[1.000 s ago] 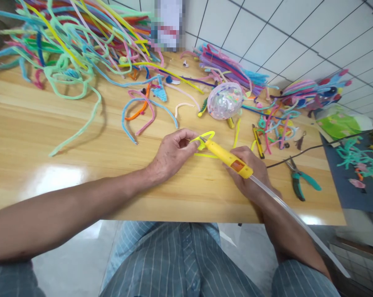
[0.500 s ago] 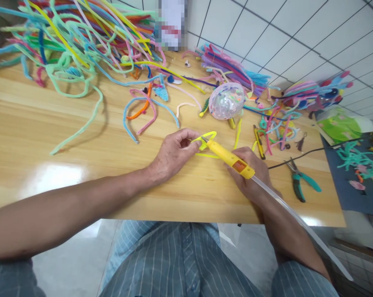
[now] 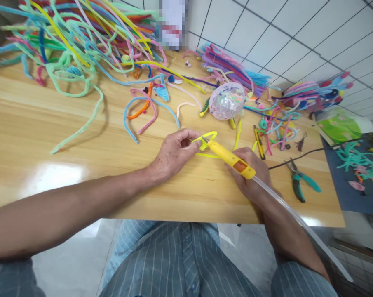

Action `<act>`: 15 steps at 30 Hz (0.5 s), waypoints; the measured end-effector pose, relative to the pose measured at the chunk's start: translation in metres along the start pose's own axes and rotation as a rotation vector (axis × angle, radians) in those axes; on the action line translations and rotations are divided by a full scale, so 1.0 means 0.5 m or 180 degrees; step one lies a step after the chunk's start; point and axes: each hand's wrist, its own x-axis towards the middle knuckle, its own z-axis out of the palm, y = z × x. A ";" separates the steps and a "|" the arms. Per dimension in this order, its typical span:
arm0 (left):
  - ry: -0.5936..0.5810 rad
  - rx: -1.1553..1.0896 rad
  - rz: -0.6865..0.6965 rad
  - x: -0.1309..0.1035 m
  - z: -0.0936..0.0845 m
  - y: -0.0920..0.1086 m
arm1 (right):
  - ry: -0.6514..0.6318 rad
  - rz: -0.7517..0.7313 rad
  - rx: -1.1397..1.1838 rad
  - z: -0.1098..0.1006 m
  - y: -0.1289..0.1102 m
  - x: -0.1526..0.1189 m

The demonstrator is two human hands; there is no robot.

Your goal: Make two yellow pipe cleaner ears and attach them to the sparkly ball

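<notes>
Tabletop (image 3: 127, 198): pale wood, white tiles (image 3: 251, 37) beyond.
Speckled dome (image 3: 227, 101): sitting just past the hands.
Left hand (image 3: 177, 152): fingers pinching yellow pipe cleaner (image 3: 211, 134) over wood!
Right hand (image 3: 251, 171): wrapped round yellow glue gun (image 3: 225, 154), nozzle (image 3: 205, 140) right there!

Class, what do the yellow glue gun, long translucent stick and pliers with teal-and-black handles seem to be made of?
Yellow glue gun: probably hard plastic, smooth, judging by its even, moulded-looking colour.
Long translucent stick: likely glossy hot-melt glue, though clear plastic looks similar; pale light streaks it.
Pliers with teal-and-black handles: grey jaws suggest metal; solid-coloured handles, plastic or rubber.
</notes>
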 end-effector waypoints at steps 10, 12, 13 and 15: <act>-0.0016 -0.0034 -0.0009 0.001 0.000 0.000 | -0.0009 -0.0024 0.0006 -0.002 -0.004 0.003; -0.0025 -0.0032 0.0011 0.001 -0.001 0.000 | -0.0004 -0.0006 -0.0001 -0.002 -0.005 0.004; -0.0028 -0.0029 0.0025 0.001 -0.001 0.000 | 0.0013 -0.0015 -0.0003 -0.003 -0.005 0.004; -0.0019 -0.0015 0.0038 0.001 -0.001 -0.001 | 0.0014 -0.0029 -0.0014 -0.004 -0.006 0.005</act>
